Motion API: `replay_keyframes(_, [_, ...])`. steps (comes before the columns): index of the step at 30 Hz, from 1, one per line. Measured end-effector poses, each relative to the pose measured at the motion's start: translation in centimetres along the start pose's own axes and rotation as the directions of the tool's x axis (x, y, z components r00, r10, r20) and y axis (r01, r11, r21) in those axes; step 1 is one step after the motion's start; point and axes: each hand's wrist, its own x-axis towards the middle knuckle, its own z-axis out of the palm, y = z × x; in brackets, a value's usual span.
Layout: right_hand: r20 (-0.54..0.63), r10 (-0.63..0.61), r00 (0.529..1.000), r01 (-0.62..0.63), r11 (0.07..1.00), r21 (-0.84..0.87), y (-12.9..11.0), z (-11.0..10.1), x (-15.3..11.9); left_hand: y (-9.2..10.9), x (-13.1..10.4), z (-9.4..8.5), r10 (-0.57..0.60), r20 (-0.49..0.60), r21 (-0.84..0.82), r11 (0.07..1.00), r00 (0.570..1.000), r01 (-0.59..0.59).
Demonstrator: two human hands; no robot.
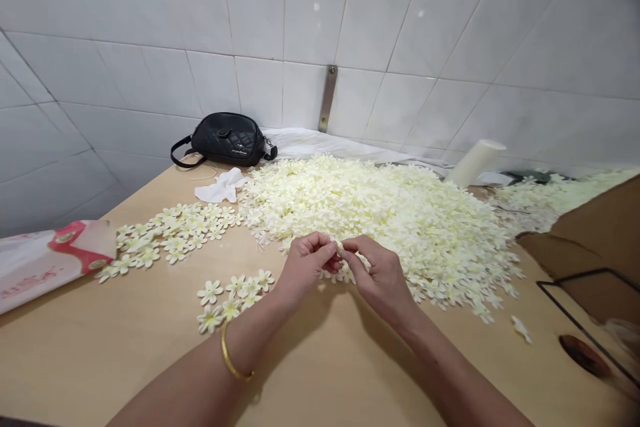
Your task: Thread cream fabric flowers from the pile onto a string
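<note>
My left hand (309, 263) and my right hand (376, 268) meet in front of a large heap of pale yellow-white artificial flowers (380, 207). Thumbs and fingertips of both are pinched around a small flower (339, 247), mostly covered by the fingers. A gold bangle (230, 357) circles my left wrist. Beside that forearm lies a small group of flowers (231, 309) with yellow centres, flat on the wooden table (300, 373). Farther left, more flowers (175, 230) are spread out in a loose patch.
A black quilted bag (227, 138) stands at the back by the tiled wall, near a crumpled white tissue (221, 185). At left lies a red-and-white plastic package (55, 263). On the right are a white roll (475, 163), a cardboard box (590, 247) and a round table hole (584, 355).
</note>
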Motion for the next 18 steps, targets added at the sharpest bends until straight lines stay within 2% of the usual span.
replay_keyframes(8, [0.036, -0.057, 0.998, 0.063, 0.983, -0.175, 1.6, 0.6, -0.5, -0.5, 0.1, -0.1, -0.06, 0.047, -0.019, 0.998, 0.997, 0.061])
replay_keyframes(13, [0.049, 0.054, 0.997, -0.051, 0.997, -0.063, 1.3, 0.6, -0.4, -0.8, 0.3, -0.2, -0.074, 0.046, -0.024, 0.997, 0.996, 0.075])
replay_keyframes(15, [0.016, 0.063, 0.998, -0.062, 0.997, -0.047, 1.4, 0.6, -0.5, -0.7, 0.3, -0.2, -0.083, 0.036, -0.006, 0.997, 0.996, 0.083])
replay_keyframes(18, [-0.082, -0.039, 0.996, 0.028, 0.991, -0.131, 1.7, 0.9, -0.7, -0.4, 0.3, 0.0, -0.076, -0.001, 0.062, 0.995, 0.997, 0.076])
